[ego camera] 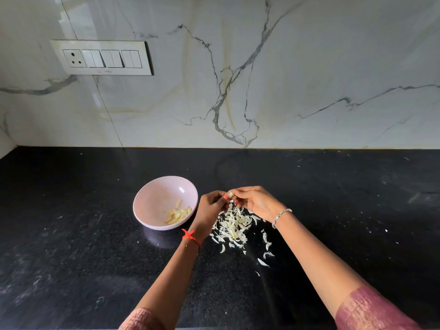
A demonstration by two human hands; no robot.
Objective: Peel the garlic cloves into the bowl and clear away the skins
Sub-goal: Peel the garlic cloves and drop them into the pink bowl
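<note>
Ivory and small: pinching the garlic clove (pixel 230 194) between the fingertips of the left hand (pixel 210 206) and the right hand (pixel 252 201), with each grip closed on it, just above the skins (pixel 234 222) and right of the bowl (pixel 152 198). Judging it as light, firm and likely slick once bare, with brittle, flyaway husk. Advising hold at the tip and root end, picking at a loose husk edge. Noting peeled cloves (pixel 178 214) lying in the bowl on the worktop (pixel 71 234). Treating skin clearance as not yet done.
</note>
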